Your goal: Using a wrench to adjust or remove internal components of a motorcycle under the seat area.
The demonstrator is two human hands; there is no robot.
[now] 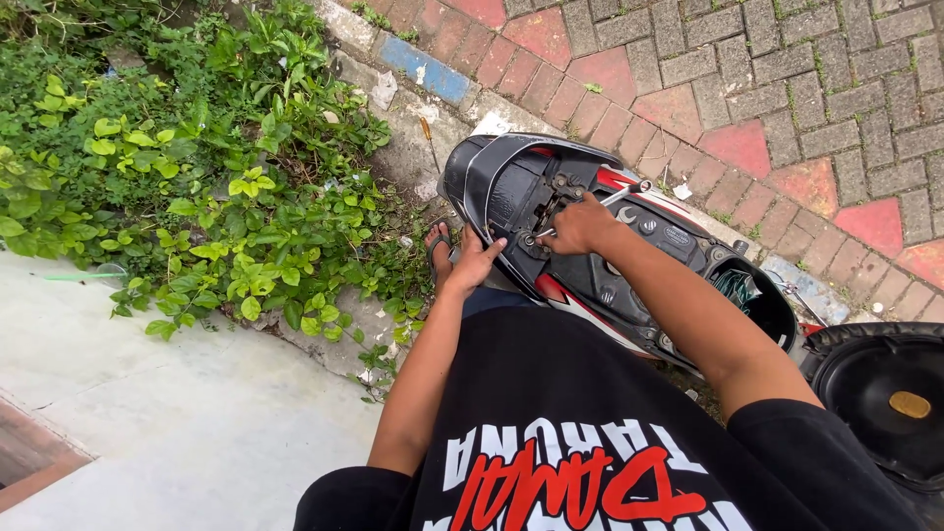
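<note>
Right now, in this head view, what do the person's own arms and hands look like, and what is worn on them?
Both arms are bare from the short black sleeves of a T-shirt down to the hands. The shirt carries large red and white print on the chest. The left hand and right hand have no gloves; no watch, ring or bracelet shows on either. The fingers are uncovered.

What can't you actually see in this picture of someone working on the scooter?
- Head view: the right hand covers most of the tool it grips; what the tool's tip meets is hidden.
- The left hand hides the tail panel edge it touches.
- The scooter front is cut off at the right edge.
- The under-seat bin contents are too dark.
</note>
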